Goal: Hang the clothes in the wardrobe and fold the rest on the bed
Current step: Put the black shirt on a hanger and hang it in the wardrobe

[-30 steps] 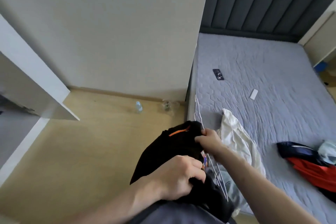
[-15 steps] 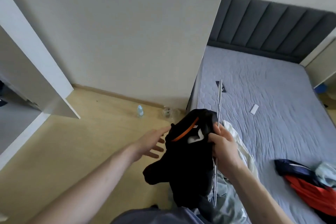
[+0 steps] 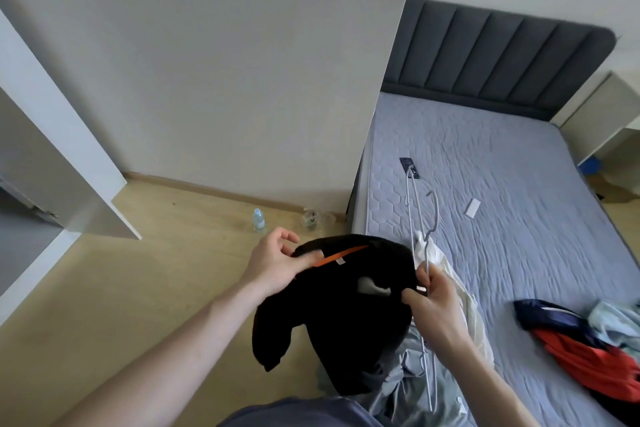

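Note:
A black garment (image 3: 346, 315) with an orange strip inside its collar hangs between my hands over the floor beside the bed (image 3: 512, 204). My left hand (image 3: 277, 262) pinches the collar's left side. My right hand (image 3: 433, 298) grips the collar's right side together with a grey wire hanger (image 3: 424, 246), whose hook points toward the headboard. A cream garment (image 3: 450, 288) and a pale green one (image 3: 408, 378) lie on the bed edge behind my right hand. A pile of navy, red and light blue clothes (image 3: 585, 340) lies at the right of the mattress.
An open wardrobe door (image 3: 59, 135) stands at the left. A white partition wall (image 3: 225, 62) rises ahead. A water bottle (image 3: 258, 219) and a clear object stand on the wood floor by the wall. A dark remote (image 3: 408, 167) and a small white item (image 3: 471, 209) lie on the mattress.
My left hand let go of the bunched garment, reached out open, and now pinches the collar. My right hand lifted the collar and hanger, spreading the neck opening.

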Available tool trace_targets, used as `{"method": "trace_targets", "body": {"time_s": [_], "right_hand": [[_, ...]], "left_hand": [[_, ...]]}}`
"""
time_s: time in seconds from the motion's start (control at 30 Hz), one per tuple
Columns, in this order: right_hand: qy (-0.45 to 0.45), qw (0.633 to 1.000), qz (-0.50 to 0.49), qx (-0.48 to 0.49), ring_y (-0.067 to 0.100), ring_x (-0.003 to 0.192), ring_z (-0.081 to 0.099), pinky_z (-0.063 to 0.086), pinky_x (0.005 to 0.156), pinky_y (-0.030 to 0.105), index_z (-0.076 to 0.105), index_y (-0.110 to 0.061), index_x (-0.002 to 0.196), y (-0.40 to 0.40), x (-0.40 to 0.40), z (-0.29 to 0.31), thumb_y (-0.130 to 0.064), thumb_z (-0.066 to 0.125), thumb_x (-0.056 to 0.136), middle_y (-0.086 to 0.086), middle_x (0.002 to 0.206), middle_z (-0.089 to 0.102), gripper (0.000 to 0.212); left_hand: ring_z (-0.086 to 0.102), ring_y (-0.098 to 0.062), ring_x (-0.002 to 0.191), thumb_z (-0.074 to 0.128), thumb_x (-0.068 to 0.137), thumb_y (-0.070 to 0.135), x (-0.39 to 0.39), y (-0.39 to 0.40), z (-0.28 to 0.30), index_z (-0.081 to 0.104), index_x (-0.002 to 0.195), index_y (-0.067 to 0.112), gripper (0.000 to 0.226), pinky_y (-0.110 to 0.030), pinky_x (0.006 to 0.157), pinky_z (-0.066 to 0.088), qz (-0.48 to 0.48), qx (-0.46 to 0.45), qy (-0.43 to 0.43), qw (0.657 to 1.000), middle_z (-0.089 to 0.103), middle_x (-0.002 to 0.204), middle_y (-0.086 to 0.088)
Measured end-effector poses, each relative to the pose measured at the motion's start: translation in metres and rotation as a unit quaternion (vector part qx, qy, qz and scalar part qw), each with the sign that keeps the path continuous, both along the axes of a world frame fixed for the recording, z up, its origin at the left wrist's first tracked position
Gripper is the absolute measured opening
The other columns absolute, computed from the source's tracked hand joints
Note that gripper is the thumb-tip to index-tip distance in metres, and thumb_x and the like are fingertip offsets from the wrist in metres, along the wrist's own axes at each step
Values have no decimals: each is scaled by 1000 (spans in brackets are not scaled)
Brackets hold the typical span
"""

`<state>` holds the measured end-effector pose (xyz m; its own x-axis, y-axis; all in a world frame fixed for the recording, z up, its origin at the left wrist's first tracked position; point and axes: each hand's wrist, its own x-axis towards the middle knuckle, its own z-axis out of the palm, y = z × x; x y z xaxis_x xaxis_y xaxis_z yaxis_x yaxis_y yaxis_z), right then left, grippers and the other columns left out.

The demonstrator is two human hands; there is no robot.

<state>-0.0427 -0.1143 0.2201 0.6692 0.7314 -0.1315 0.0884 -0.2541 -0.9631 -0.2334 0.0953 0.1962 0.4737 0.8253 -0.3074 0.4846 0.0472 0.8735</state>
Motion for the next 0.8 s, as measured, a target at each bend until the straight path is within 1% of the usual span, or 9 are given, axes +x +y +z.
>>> {"method": "trace_targets", "body": {"time_s": [0.13,0.23,0.33,0.43,0.5,0.57,0.63,0.73,0.8], "right_hand": [[-10,1000,12,-9,7,50,24,24,42,19,27,-32,66,3,-3,-7,22,48,70,-14,59,28,58],[-19,998,64,-17,12,53,27,23,45,23,29,-30,68,8,-10,-10,21,46,67,-8,61,30,54],[-48,991,120,-27,12,57,25,22,47,24,28,-27,70,14,-18,-13,14,45,63,-7,62,28,44],[-74,987,140,-42,11,58,25,22,47,24,28,-25,70,19,-19,-16,10,46,63,-10,62,28,40],[-84,983,152,-61,11,57,25,23,47,23,28,-23,70,21,-16,-16,10,48,64,-10,61,28,39],[-99,977,171,-86,11,56,25,23,48,23,28,-20,72,21,-11,-13,7,51,66,-10,61,27,36],[-94,972,189,-104,13,57,26,25,51,27,28,-18,71,22,-6,-7,-4,58,71,-7,62,26,33],[-123,960,217,-131,10,53,33,34,51,25,42,-18,65,25,1,5,-31,66,93,-10,57,33,39],[-165,954,218,-125,6,49,34,36,49,23,55,-16,68,28,3,18,-46,56,104,-11,52,36,47]], "left_hand": [[67,-11,90,90,67,32,-10,6,-10,64,102,33,44,-29,75,57,-146,-16,141,979,67,102,6],[66,-11,84,69,80,20,-16,16,-21,60,100,30,24,-30,70,59,-109,48,189,975,67,97,7],[62,-11,74,57,90,25,-21,25,-30,57,111,27,21,-29,54,45,-83,208,285,932,64,88,10],[65,-20,81,55,93,21,-24,39,-28,66,112,27,22,-30,60,47,-28,262,291,920,70,90,6],[67,-23,87,52,91,13,-24,50,-22,72,108,28,30,-31,68,54,10,183,227,956,73,95,4],[70,-25,92,48,91,8,-22,59,-14,73,111,18,34,-37,78,61,59,18,78,995,73,101,-4],[70,-25,86,47,92,7,-20,61,-4,74,105,7,30,-36,74,63,113,-130,-45,984,72,94,-9],[58,-23,72,54,92,21,-15,64,8,68,88,10,18,-32,66,50,141,-179,-61,972,61,76,-5],[50,-22,68,57,90,30,-14,68,12,58,76,17,19,-32,66,38,134,-144,-40,980,53,72,-2]]}}
